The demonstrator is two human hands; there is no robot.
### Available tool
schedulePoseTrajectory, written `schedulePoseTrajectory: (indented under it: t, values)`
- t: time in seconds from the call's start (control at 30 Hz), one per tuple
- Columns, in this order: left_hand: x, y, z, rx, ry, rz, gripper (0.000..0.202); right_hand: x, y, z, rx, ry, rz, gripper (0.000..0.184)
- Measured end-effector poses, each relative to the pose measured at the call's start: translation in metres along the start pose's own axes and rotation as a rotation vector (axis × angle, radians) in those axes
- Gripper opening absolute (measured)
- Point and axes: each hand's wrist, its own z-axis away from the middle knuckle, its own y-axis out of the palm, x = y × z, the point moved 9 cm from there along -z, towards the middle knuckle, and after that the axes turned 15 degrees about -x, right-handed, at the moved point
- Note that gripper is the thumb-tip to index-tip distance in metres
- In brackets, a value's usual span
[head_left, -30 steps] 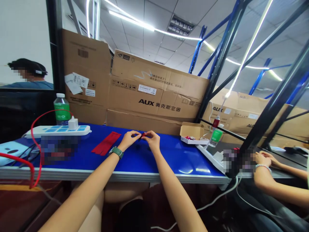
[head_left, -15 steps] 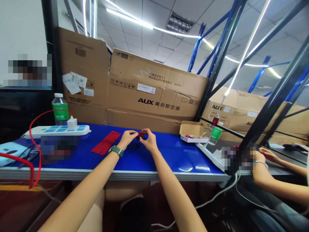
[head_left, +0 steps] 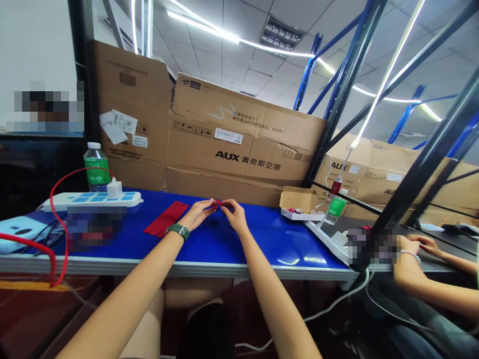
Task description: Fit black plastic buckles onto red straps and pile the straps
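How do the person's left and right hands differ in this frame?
The left hand has a watch with a green strap on its wrist, while the right hand has a bare wrist. The left hand angles in from the lower left, while the right hand comes in more directly from below. Both are ungloved and meet at a small red piece over the blue table.

1 left hand (head_left: 196, 215), 1 right hand (head_left: 235, 217), 1 small red piece (head_left: 219, 204), 1 red strip (head_left: 165, 218), 2 green-label bottles (head_left: 96, 167), 2 power strips (head_left: 92, 200), 1 small open box (head_left: 299, 204).
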Motion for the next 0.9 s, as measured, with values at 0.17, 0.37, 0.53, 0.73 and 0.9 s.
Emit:
schedulePoseTrajectory:
  t: [0.17,0.37,0.53,0.73,0.9]
  values:
    - [0.005,-0.005,-0.003,-0.007,-0.021,-0.029,0.033,-0.005,0.003,0.001,0.010,-0.009,0.002,0.028]
    - [0.010,-0.017,-0.005,-0.104,-0.052,-0.016,0.037,-0.015,0.018,0.009,0.117,-0.024,0.126,0.034]
    - [0.007,-0.020,-0.002,-0.171,-0.024,-0.086,0.039,-0.016,0.019,0.010,0.153,0.020,0.264,0.029]
    - [-0.003,-0.023,-0.001,-0.237,0.071,-0.199,0.039,-0.015,0.021,0.010,0.128,0.091,0.228,0.033]
    - [-0.005,-0.018,-0.003,-0.199,0.122,-0.232,0.041,-0.028,0.023,0.011,0.117,0.214,0.123,0.035]
